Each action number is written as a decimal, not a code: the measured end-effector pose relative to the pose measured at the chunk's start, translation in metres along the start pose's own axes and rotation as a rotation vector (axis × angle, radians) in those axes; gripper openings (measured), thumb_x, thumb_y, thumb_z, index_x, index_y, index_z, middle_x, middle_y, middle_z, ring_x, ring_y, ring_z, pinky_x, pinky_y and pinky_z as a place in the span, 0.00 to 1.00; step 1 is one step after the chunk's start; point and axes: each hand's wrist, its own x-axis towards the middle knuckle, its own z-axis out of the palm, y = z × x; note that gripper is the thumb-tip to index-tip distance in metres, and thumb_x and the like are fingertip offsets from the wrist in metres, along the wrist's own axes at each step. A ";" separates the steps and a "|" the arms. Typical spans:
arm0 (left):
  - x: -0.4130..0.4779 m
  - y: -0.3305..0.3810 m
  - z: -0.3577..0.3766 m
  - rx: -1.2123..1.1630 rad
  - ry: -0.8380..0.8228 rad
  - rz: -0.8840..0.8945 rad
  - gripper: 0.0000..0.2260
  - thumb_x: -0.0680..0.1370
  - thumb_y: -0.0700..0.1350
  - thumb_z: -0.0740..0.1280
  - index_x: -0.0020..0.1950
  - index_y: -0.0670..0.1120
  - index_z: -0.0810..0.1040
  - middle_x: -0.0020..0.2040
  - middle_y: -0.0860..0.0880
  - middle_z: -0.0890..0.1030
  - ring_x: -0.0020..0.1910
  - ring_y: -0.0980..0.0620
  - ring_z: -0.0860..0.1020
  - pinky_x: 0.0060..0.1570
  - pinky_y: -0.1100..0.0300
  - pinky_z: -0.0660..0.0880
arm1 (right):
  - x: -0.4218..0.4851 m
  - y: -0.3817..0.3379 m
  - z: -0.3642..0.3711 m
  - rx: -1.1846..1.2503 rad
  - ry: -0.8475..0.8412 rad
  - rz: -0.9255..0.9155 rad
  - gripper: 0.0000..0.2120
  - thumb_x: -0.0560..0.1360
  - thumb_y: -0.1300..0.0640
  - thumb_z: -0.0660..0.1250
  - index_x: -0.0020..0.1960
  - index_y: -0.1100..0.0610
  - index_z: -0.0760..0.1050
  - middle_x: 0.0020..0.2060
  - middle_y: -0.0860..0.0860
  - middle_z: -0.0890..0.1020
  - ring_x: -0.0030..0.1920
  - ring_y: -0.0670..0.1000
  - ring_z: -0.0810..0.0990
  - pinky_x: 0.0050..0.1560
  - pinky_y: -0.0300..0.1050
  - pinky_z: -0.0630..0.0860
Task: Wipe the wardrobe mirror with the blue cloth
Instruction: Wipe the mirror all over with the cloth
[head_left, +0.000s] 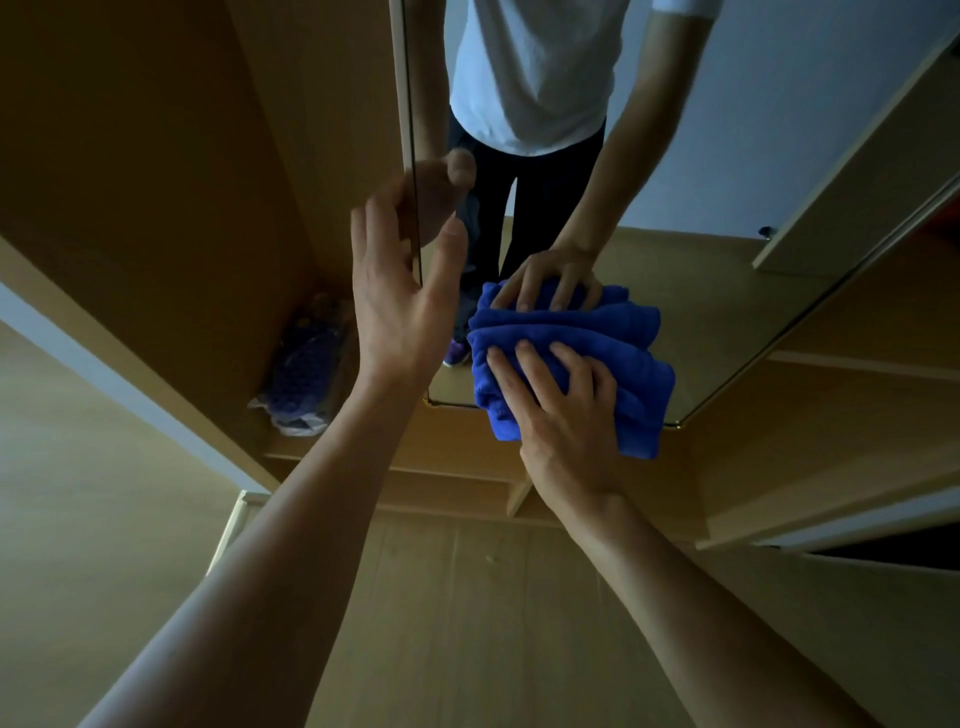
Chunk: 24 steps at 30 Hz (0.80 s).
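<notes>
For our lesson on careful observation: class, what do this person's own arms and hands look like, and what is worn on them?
Both forearms are bare right to the frame edge, with no sleeves showing. The left hand and right hand wear no gloves, and no watch, ring or bracelet shows. The mirror reflects a white T-shirt with short sleeves.
</notes>
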 end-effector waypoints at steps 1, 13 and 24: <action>-0.002 -0.003 0.000 -0.004 0.001 -0.005 0.20 0.81 0.49 0.65 0.71 0.44 0.73 0.62 0.49 0.75 0.60 0.55 0.76 0.58 0.59 0.75 | -0.002 -0.001 0.003 0.008 -0.012 0.000 0.27 0.75 0.60 0.59 0.74 0.51 0.69 0.69 0.53 0.75 0.67 0.61 0.73 0.66 0.63 0.68; -0.017 -0.042 -0.002 -0.015 -0.095 -0.157 0.15 0.79 0.52 0.66 0.64 0.52 0.72 0.60 0.48 0.80 0.58 0.52 0.79 0.58 0.50 0.78 | -0.035 -0.011 0.049 0.073 -0.180 0.000 0.29 0.75 0.60 0.66 0.75 0.52 0.67 0.69 0.53 0.74 0.67 0.61 0.71 0.66 0.63 0.68; -0.021 -0.042 -0.002 0.013 -0.111 -0.172 0.13 0.79 0.52 0.65 0.63 0.55 0.70 0.59 0.48 0.79 0.58 0.51 0.78 0.57 0.52 0.76 | -0.047 -0.010 0.069 0.321 -0.462 0.092 0.28 0.69 0.65 0.73 0.68 0.53 0.74 0.59 0.52 0.79 0.56 0.57 0.77 0.59 0.55 0.76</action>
